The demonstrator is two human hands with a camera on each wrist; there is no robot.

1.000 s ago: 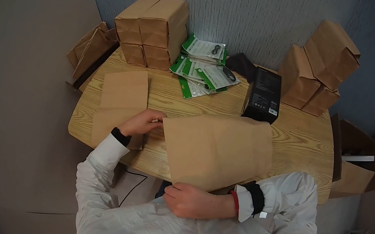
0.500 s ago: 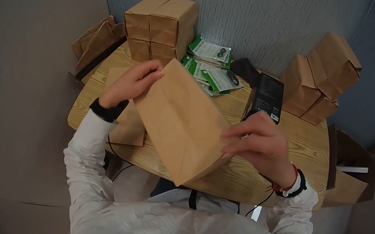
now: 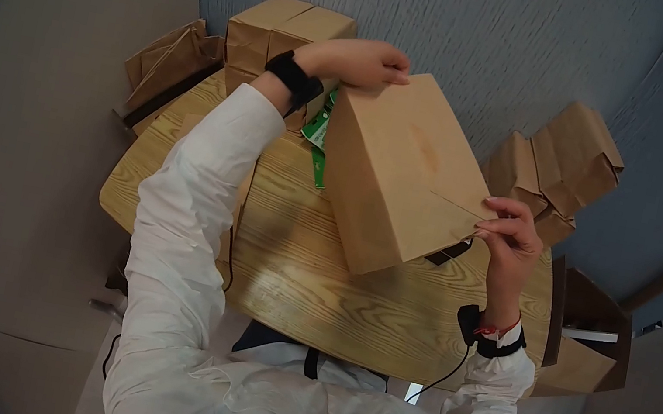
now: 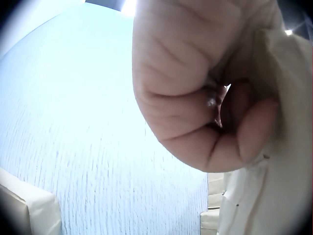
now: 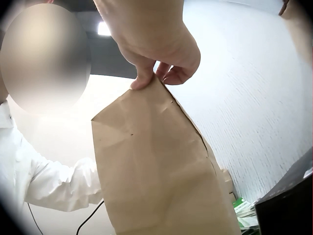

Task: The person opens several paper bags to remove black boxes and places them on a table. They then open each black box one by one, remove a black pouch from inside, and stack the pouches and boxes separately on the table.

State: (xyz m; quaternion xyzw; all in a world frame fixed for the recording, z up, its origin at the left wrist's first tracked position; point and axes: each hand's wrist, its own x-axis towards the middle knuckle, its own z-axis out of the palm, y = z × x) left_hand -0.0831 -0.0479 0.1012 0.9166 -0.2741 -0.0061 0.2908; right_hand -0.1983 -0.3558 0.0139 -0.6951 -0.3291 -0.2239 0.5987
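Observation:
A brown paper bag (image 3: 399,175), opened out into a box shape, is held tilted above the wooden table (image 3: 290,288). My left hand (image 3: 361,62) pinches its far edge, fingers curled in at the paper, as the left wrist view shows up close. At the bag's right corner, my right hand (image 3: 512,239) pinches the paper between thumb and fingers. The right wrist view shows that same hand (image 5: 159,44) gripping a pointed corner, with the creased bag hanging below it. Another flat brown bag (image 3: 237,217) lies on the table, mostly covered by the left sleeve.
Filled-out paper bags (image 3: 294,16) are stacked at the back left, others (image 3: 577,148) at the back right. Green and white packets (image 3: 317,129) and a black box (image 3: 452,251) are partly hidden behind the held bag. An opened carton (image 3: 586,349) stands right of the table.
The bag has been lifted from near the table's front, turned, and moved away from the body toward the back. My right hand has gone from its near edge to its right corner; the left reaches farther.

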